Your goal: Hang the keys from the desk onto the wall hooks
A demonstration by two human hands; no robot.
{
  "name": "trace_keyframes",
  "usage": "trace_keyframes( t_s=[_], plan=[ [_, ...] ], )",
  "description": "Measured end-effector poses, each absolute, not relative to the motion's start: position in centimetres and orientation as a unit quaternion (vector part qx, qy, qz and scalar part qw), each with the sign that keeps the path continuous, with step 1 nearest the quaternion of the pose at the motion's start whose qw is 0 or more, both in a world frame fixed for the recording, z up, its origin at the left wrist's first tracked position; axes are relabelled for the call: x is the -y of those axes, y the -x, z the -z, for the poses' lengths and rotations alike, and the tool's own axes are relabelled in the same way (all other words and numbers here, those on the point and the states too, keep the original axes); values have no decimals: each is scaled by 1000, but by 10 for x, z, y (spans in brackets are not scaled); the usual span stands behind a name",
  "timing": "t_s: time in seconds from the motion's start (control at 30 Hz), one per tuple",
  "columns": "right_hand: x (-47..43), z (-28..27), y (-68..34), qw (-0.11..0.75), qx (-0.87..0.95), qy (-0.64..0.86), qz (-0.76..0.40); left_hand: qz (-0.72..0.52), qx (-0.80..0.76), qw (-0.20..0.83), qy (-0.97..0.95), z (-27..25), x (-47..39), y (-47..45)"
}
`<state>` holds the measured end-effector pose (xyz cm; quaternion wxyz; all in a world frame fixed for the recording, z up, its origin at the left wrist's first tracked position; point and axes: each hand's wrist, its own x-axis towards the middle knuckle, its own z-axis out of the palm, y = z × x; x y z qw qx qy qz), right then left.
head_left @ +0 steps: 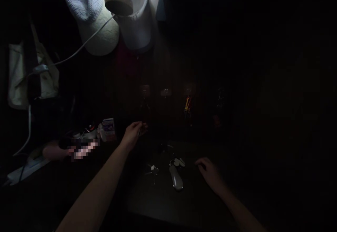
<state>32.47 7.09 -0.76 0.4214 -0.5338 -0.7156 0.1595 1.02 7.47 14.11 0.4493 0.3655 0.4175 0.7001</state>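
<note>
My left hand (133,134) is raised toward the hooks at the back, its fingers pinched together. A small dark thing seems to show at the fingertips, too dim to name. My right hand (209,174) is low on the right, fingers loosely bent, thumb a little apart, with nothing visible in it. Between the hands, a bunch of keys (153,169) lies on the dark surface (147,200). Beside it is a smooth grey oblong piece (177,179) with pale key-like tags (179,162) at its upper end. Behind these lies another dark bunch (163,148), hardly visible.
Along the dark back wall are several small hooks; a yellow-and-red strap (187,105) hangs from one. A small box (108,128) stands at left among clutter. Pale caps (98,35), a lamp (119,4) with its white cord (84,44), and a cloth bag (19,81) fill the upper left.
</note>
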Motion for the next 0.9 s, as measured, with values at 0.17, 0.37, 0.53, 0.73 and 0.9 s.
trace_keyframes(
  t_s=[0.17,0.37,0.53,0.73,0.9],
  plan=[
    [-69,5,-325,420,719,527,-170,-711,-449,357,-406,-177,-103,-5],
    [-70,7,-325,418,716,533,-168,-707,-491,226,-456,-206,-129,2],
    [-73,11,-326,411,722,532,-163,-704,-514,150,-467,-221,-151,3],
    [-73,11,-326,415,720,532,-164,-686,-554,117,-456,-229,-175,-2],
    [-71,11,-325,426,715,528,-166,-676,-579,117,-439,-228,-183,-4]
  ],
)
